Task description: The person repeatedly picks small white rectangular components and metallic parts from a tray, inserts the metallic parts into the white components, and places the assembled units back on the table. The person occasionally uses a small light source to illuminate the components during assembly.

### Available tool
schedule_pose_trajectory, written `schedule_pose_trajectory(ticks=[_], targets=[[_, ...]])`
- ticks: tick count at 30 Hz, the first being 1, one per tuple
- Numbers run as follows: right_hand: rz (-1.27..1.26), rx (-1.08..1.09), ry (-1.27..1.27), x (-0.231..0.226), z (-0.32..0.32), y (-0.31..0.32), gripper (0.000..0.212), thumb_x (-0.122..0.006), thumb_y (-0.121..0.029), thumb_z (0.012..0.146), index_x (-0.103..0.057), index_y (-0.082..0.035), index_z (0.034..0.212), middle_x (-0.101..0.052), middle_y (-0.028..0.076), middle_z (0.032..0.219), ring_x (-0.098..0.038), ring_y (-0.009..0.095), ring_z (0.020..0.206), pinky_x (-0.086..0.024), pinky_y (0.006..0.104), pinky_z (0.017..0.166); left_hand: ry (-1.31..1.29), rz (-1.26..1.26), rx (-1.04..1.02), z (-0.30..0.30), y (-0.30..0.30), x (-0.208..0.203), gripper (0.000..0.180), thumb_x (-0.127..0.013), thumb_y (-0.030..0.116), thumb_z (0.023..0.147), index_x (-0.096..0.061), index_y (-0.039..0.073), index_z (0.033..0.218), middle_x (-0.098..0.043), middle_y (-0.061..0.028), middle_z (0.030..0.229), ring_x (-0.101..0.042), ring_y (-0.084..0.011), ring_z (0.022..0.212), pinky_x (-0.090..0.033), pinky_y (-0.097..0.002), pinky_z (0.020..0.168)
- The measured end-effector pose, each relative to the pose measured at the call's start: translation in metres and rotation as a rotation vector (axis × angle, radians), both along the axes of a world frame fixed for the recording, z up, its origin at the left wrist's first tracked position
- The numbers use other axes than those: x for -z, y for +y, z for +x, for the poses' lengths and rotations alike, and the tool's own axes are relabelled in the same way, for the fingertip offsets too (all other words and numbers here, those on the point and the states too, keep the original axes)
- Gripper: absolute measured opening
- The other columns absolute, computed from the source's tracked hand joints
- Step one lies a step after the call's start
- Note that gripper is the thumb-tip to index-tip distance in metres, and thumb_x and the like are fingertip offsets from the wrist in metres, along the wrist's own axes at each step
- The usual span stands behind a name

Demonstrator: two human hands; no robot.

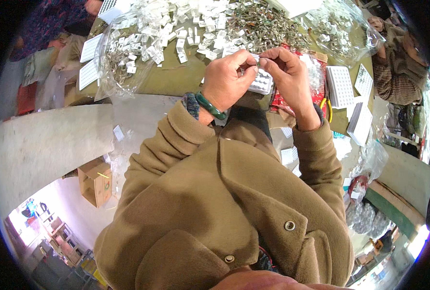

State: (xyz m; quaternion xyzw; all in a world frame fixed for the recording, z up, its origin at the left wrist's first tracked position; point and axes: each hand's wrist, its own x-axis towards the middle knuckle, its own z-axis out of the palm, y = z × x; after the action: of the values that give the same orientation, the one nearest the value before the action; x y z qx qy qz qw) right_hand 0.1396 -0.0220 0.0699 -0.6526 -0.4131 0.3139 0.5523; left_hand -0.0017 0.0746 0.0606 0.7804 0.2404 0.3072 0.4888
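Note:
My left hand (228,79) and my right hand (290,79) meet fingertip to fingertip above the near part of the table. Each is closed in a pinch. Between them is something tiny, with a hint of green, too small to name. Just beneath the fingers lies a white card or tray (261,86) with rows of small dark spots, partly covered by the hands. Beside my right hand is a red plastic bag (278,102) with clear little packets (314,72) on it. A green bangle (210,106) circles my left wrist.
Heaped beyond my hands are white plastic pieces (181,29) and small metal parts (268,24). Clear bags (120,82) lie left and far right. Stacked white cards (339,87) and yellow-handled pliers (329,110) sit right. Other people (401,63) sit at both sides.

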Motion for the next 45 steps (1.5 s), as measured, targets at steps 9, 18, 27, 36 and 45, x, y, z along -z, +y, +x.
schedule_pose_trajectory(ticks=[9, 18, 27, 36, 45], targets=[[0.063, -0.206, -0.049, 0.002, -0.019, -0.021, 0.016, -0.069, -0.002, 0.083, -0.067, -0.001, 0.099, -0.064, 0.003, 0.093, -0.061, 0.012, 0.088, -0.049, 0.0261, 0.078, -0.097, -1.263, 0.317, -0.041, 0.003, 0.003, 0.006, -0.061, 0.011, 0.09, -0.059, 0.006, 0.087, -0.053, 0.0042, 0.071, -0.039, 0.0004, 0.053, -0.031, -0.0144, 0.046], [0.102, -0.11, -0.478, -0.009, -0.04, -0.034, 0.018, -0.067, -0.004, 0.082, -0.065, -0.002, 0.1, -0.066, 0.009, 0.085, -0.065, 0.018, 0.075, -0.051, 0.0297, 0.067, -0.116, -1.248, 0.246, -0.069, -0.017, 0.013, 0.008, -0.062, 0.011, 0.09, -0.06, 0.009, 0.098, -0.062, 0.0005, 0.077, -0.047, -0.0014, 0.058, -0.032, -0.0144, 0.048], [0.089, 0.042, 0.561, 0.038, -0.075, -0.032, 0.008, -0.068, -0.007, 0.086, -0.064, -0.003, 0.092, -0.061, -0.003, 0.079, -0.054, 0.006, 0.072, -0.044, 0.0211, 0.065, -0.299, -0.702, 0.027, -0.059, -0.044, 0.04, 0.005, -0.061, 0.005, 0.09, -0.062, 0.004, 0.096, -0.066, 0.0007, 0.086, -0.061, -0.0056, 0.075, -0.047, -0.0188, 0.065], [0.107, 0.058, 0.69, 0.045, -0.075, -0.036, 0.005, -0.065, -0.005, 0.088, -0.062, -0.006, 0.093, -0.061, -0.002, 0.086, -0.055, 0.006, 0.078, -0.044, 0.0217, 0.073, 0.02, -0.635, 0.147, -0.073, -0.033, 0.031, 0.007, -0.065, 0.007, 0.085, -0.066, 0.001, 0.088, -0.063, 0.0016, 0.081, -0.056, -0.0057, 0.074, -0.046, -0.0204, 0.064], [0.07, -0.022, 0.773, 0.045, -0.072, -0.037, 0.006, -0.061, -0.006, 0.09, -0.057, -0.006, 0.093, -0.058, -0.002, 0.081, -0.054, 0.008, 0.074, -0.043, 0.023, 0.069, 0.273, 0.235, -0.362, -0.077, 0.018, 0.06, 0.021, -0.071, 0.018, 0.082, -0.067, 0.003, 0.096, -0.064, -0.0066, 0.083, -0.062, -0.0159, 0.069, -0.05, -0.03, 0.062]])
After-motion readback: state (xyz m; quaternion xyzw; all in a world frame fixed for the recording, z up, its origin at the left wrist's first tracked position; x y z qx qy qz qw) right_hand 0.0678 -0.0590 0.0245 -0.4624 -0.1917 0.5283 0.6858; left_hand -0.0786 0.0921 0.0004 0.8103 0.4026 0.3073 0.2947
